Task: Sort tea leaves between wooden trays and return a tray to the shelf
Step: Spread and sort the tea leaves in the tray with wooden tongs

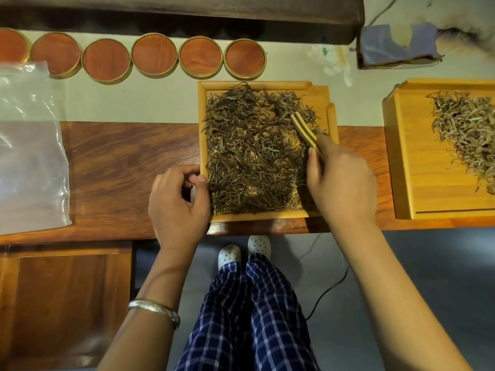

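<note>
Tea leaves point(254, 156) fill the centre tray point(261, 214) — sorting underway.
Right hand point(340, 180) pinches bamboo tongs point(304, 129), tips slightly parted, empty; left hand point(179, 199) curled at tray edge, contents unclear — take few leaves per pick.

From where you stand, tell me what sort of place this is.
Probably a tea workshop or tea shop: loose tea leaves in a wooden tray, bamboo tweezers in the right hand, and a row of round wooden lids.

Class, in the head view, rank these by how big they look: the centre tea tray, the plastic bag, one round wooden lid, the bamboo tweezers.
1. plastic bag and centre tea tray: too alike to rank; the bag is cut off at the frame edge.
2. round wooden lid
3. bamboo tweezers
</note>
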{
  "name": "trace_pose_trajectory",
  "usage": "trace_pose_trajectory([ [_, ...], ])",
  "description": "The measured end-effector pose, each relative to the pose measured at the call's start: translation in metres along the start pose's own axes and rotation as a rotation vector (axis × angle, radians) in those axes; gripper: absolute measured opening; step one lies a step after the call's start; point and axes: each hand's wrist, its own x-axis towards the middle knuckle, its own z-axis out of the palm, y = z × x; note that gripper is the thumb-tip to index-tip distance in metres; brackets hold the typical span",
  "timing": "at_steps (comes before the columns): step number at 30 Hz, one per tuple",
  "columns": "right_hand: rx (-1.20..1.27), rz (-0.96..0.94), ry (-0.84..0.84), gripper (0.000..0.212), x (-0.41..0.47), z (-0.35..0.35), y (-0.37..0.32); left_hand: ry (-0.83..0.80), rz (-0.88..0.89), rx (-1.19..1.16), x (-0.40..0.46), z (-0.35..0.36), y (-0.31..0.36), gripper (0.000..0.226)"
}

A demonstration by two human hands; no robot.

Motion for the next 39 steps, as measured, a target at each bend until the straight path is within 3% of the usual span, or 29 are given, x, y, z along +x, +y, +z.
trace_pose_trajectory([
  [23, -0.027, -0.022, -0.018, 0.026, 0.021, 0.001, -0.011, 0.003, 0.023, -0.004, 0.0, -0.001, 0.0, 0.013],
  [27, 0.083, -0.053, 0.035, 0.025, 0.009, -0.01, -0.021, 0.003, 0.024, -0.009, 0.001, 0.0, 0.0, 0.015],
  [30, 0.166, -0.11, -0.053, 0.028, -0.017, -0.01, -0.035, 0.005, 0.016, -0.006, 0.001, 0.0, 0.0, 0.015],
  [39, 0.08, 0.025, -0.079, 0.028, -0.033, -0.006, -0.021, 0.001, 0.015, -0.014, 0.001, -0.001, 0.0, 0.017],
])
